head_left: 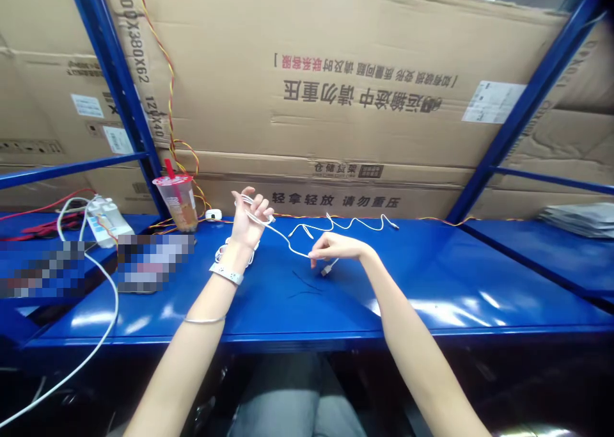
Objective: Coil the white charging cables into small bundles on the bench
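A white USB cable (288, 244) runs between my two hands above the blue tabletop (407, 290). My left hand (250, 222), palm up, has loops of it wound about the fingers, which curl closed on it. To the right, my right hand (333, 248) pinches the cable lower down, and its USB plug (329, 269) hangs just past the fingers. Behind the hands another white cable (355, 221) lies in loose waves. A coiled white cable (221, 253) sits partly hidden behind my left wrist. Two thin black ties (307, 285) lie in front of my right hand.
At the left back stands a plastic drink cup (177, 197) with a red straw. A white power strip (108, 222) and a long white cord (112, 309) are farther left. Blue posts (522, 104) and a cardboard wall (307, 53) rise behind. Flat grey packages (580, 219) are stacked right.
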Demonstrator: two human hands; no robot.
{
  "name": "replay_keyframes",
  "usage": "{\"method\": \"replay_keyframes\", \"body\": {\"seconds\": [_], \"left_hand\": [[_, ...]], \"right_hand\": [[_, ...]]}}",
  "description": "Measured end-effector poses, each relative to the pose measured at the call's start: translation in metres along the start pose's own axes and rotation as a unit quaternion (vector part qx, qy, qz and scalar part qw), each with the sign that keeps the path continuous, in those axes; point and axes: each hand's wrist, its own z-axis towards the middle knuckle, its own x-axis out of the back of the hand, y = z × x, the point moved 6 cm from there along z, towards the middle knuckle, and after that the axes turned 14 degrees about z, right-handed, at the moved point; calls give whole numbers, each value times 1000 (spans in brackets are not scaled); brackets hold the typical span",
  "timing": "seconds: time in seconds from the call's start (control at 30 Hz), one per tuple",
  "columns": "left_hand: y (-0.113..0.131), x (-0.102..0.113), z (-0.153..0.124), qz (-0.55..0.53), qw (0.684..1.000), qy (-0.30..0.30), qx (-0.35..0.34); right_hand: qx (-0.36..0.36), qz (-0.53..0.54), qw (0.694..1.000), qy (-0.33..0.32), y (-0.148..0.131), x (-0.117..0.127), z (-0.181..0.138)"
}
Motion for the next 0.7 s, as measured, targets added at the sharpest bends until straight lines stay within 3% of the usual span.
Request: {"method": "replay_keyframes", "body": {"seconds": [0.2,0.33,0.47,0.57,0.7], "left_hand": [[-1,7,5,-28,1000,13,2],[-5,6,5,-7,1000,17,26],[-13,5,5,87,994,9,61],[-22,6,4,174,981,-4,90],[-33,10,3,297,951,-14,89]], "right_hand": [[-3,-14,999,42,4,12,-5],[32,5,986,166,2,24,-2],[77,95,954,275,-4,33,-6],[104,133,933,317,-9,37,-10],[125,107,921,352,-10,37,-10]]}}
